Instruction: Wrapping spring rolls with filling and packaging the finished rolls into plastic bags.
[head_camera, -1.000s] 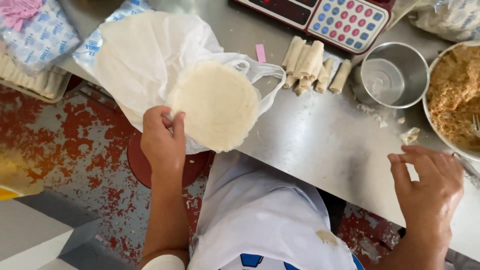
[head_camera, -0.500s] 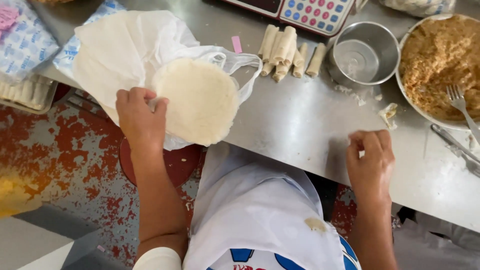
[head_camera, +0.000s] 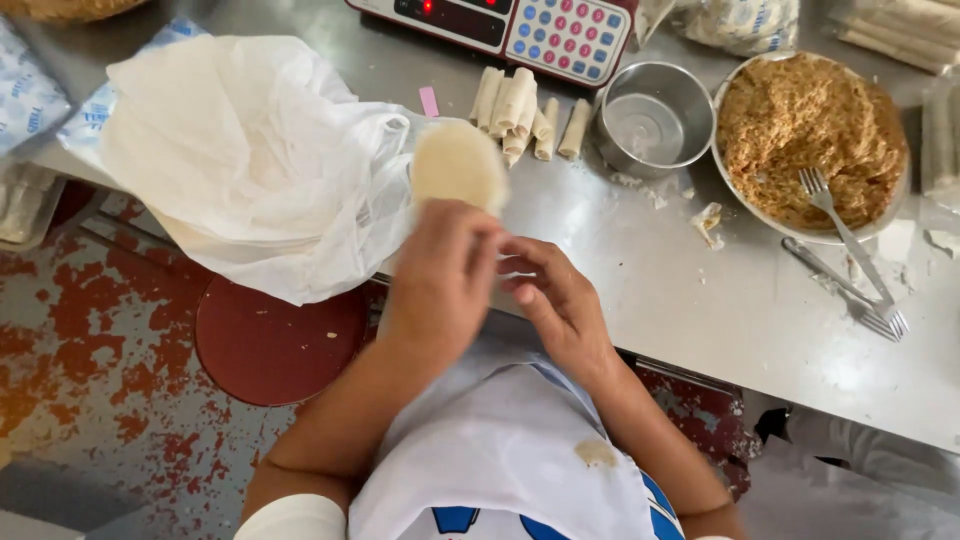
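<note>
Your left hand (head_camera: 440, 275) has its grip closed on the lower edge of one round, pale wrapper (head_camera: 460, 165), fingers curled over the rim. The wrapper stands up from that pinch and leans away from you, toward the far side of the desk (head_camera: 700, 300); it is a disc, so it has no real long axis, and motion blur softens its outline. Your right hand (head_camera: 555, 300) meets the left just below the wrapper, fingertips touching the left fingers; its fingers are bent and close together, but you cannot tell from here whether they pinch the wrapper or only rest against the other hand. Both forearms come up from the bottom of the view and converge over the desk's near edge, above your white apron (head_camera: 500, 460).

Just left of the wrapper lies one crumpled white plastic bag (head_camera: 250, 160), hanging partly over the desk edge. Beyond the wrapper is a heap of rolled wrappers (head_camera: 525, 115), about seven, long axes running roughly away from you. Right of them stands one small metal bowl (head_camera: 655, 120), and further right one wide dish (head_camera: 810, 140) of brown crumbly filling with one fork (head_camera: 835, 215) resting in it. A second fork (head_camera: 850, 295) lies on the desk beside the dish. One scale (head_camera: 520, 25) with coloured keys sits at the far edge. One red stool (head_camera: 270, 340) stands on the floor under the bag.
</note>
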